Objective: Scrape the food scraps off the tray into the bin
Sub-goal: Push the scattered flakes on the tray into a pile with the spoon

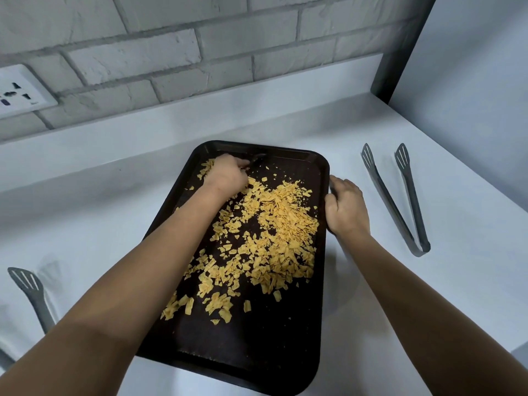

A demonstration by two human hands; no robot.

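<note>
Left hand (225,174) fisted on dark tool (257,160), right hand (344,207) clamping tray (257,361) rim: hard scrape w/ no bin in view (scraps (274,224) heaped rightward) risks flinging bits onto table (428,295).

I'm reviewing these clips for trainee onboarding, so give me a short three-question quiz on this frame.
1. True or false: the right hand grips the right rim of the tray.
2. Which utensil lies on the counter right of the tray? A spoon, B tongs, C whisk.
3. What does the left hand hold?

Key: 1 true. 2 B. 3 A dark tool at the tray's far end, among the yellow scraps; its type is unclear.
</note>
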